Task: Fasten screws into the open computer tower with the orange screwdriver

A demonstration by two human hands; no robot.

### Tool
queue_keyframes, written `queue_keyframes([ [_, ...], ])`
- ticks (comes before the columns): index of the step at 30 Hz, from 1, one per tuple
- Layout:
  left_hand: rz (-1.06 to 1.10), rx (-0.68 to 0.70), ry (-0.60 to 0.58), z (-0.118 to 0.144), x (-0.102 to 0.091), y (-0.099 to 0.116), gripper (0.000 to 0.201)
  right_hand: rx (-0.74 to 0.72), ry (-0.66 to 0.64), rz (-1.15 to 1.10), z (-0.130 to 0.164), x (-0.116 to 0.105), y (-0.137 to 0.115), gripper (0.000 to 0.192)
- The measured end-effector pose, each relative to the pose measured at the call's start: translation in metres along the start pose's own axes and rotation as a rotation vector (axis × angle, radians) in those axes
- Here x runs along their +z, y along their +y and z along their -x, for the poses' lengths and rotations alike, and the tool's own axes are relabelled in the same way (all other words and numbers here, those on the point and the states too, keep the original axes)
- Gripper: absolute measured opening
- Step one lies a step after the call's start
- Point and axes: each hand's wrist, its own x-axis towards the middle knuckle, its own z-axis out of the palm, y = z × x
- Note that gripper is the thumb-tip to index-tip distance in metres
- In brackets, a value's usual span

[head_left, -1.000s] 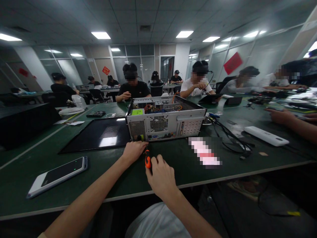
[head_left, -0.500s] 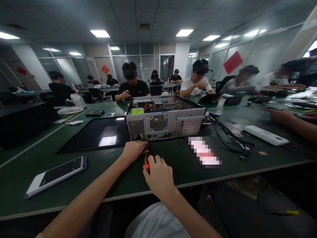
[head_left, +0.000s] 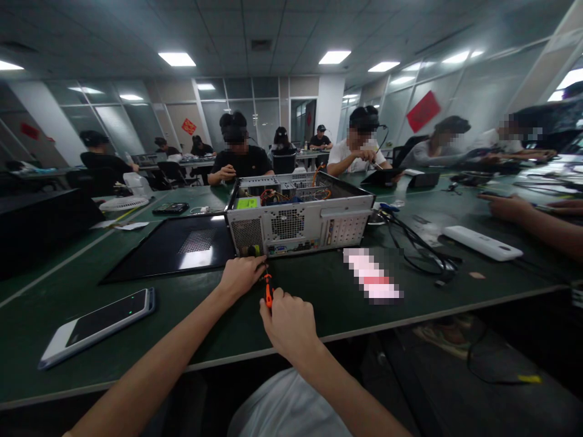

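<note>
My right hand (head_left: pixel 291 321) is closed around the orange and black handle of a screwdriver (head_left: pixel 268 290), which points away from me toward a computer case (head_left: pixel 296 224). At the screwdriver's front end, the fingers of my left hand (head_left: pixel 241 276) are drawn together by the case's lower rear edge. Whatever those fingertips pinch is too small or hidden to make out. The case lies on its side, its vented metal back panel toward me and its top uncovered, showing wires and a green-labelled part inside. A black side panel (head_left: pixel 168 255) lies flat to its left.
On the green table (head_left: pixel 191 340), a phone-like device (head_left: pixel 104 325) lies front left. To the right are a blurred-out pink item (head_left: pixel 372 276), black cables (head_left: pixel 419 249) and a white power bank-like block (head_left: pixel 483 243). A co-worker's hand (head_left: pixel 512 209) reaches in at right; several people sit beyond.
The screwdriver's handle has turned about its axis in my right hand. The whole view has shifted slightly, and my left hand stays by the case's lower edge.
</note>
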Motion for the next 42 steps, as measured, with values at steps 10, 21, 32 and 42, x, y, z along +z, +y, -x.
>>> queue_keyframes([
  [10, 0.033, -0.041, -0.013, -0.002, 0.001, -0.001, 0.037, 0.006, -0.026, -0.005, 0.000, -0.001, 0.001, 0.034],
  [21, 0.043, -0.019, -0.002, -0.002, 0.004, -0.003, 0.037, -0.035, 0.000, 0.023, -0.001, 0.002, 0.002, 0.045],
  [32, 0.023, -0.035, -0.007, -0.001, 0.002, -0.002, 0.038, -0.054, 0.025, 0.011, -0.002, 0.002, 0.003, 0.026],
  [42, 0.027, -0.048, -0.021, -0.001, 0.001, -0.001, 0.039, -0.066, -0.024, 0.043, -0.007, -0.009, 0.005, 0.019],
])
